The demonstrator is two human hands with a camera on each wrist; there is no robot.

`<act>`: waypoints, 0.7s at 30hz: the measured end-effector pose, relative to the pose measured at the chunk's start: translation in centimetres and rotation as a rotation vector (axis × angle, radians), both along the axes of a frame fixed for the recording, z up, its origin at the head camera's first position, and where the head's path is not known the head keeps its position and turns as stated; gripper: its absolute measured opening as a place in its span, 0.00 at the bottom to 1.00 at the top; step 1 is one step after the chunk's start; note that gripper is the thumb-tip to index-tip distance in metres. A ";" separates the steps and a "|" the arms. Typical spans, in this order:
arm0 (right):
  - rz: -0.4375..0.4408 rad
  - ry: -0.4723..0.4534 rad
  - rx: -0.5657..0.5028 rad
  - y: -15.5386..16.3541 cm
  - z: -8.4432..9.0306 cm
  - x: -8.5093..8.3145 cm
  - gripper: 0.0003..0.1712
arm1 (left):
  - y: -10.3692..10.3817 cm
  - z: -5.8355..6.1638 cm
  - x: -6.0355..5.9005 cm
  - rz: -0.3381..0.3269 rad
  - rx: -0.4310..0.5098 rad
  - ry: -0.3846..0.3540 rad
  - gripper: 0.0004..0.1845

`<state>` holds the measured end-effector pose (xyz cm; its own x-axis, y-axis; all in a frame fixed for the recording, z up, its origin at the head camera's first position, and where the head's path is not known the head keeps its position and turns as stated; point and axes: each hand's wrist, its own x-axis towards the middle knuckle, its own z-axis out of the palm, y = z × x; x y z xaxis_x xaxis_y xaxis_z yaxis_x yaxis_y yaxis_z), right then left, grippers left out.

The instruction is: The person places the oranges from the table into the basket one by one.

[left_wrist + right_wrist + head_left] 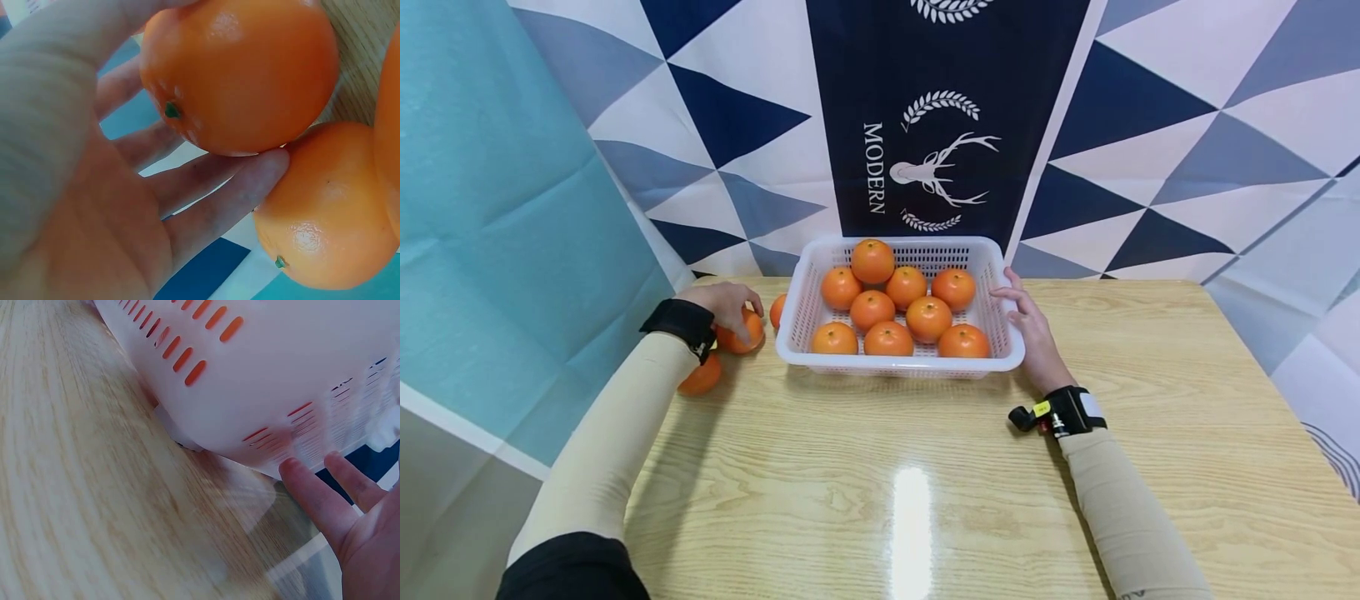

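Nearest the viewer, an orange (701, 377) lies on the wooden table (925, 500) just behind the left wrist. The left hand (724, 302) curls its fingers (212, 187) over a second orange (742, 332), gripping it, with a third orange (777, 309) just past the fingertips, against the basket's wall. The right hand (1030, 329) lies with straight, relaxed fingers (315, 497) flat against the outer right wall of the white slotted basket (1011, 354). Between the two hands, the basket holds nine oranges (888, 340), the farthest one (872, 260) raised at the back.
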<state>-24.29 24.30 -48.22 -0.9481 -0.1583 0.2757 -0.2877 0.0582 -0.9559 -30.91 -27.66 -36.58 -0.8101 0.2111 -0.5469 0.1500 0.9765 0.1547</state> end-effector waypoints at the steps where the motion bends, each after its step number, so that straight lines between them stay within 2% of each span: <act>1: 0.000 0.000 0.002 0.0 0.0 0.0 0.22 | 0.0 0.0 0.0 -0.001 -0.002 -0.001 0.36; 15: -0.006 0.003 0.021 0.1 0.0 0.0 0.22 | 0.2 0.2 0.4 0.009 -0.010 -0.004 0.36; 21: -0.004 0.004 0.014 0.0 -0.1 -0.1 0.22 | 0.2 1.0 0.4 0.068 0.028 0.004 0.36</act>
